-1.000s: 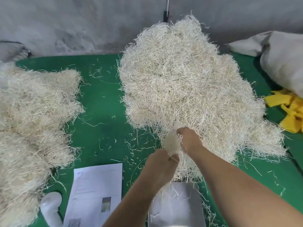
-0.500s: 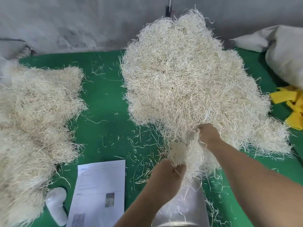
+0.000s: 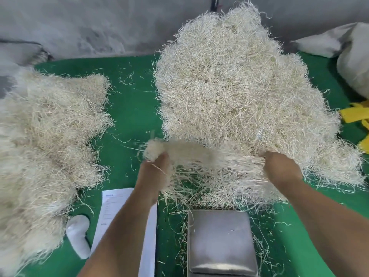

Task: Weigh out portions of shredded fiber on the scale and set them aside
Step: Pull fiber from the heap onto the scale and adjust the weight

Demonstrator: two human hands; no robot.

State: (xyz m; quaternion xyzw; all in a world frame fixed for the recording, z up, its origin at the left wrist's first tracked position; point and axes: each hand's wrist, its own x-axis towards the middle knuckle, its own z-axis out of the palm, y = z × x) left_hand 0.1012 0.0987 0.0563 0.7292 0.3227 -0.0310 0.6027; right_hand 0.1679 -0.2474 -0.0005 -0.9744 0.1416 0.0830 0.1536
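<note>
A green felt-like table surface fills most of the frame, with many loose pale strands scattered on it, and behind it, along the top of the frame, stands a rough grey wall. In the centre and upper right lies a large heap of pale shredded fiber; a second, flatter mass of the same fiber covers the left side. In the lower centre, the left hand and the right hand each grip one end of a stretched tuft of fiber, held apart at the near edge of the large heap, above the table. Just below it stands the scale with a square steel plate. A white printed paper sheet lies at lower left, beside a small white object. At the right edge there are a grey-white sack and some yellow cloth.
</note>
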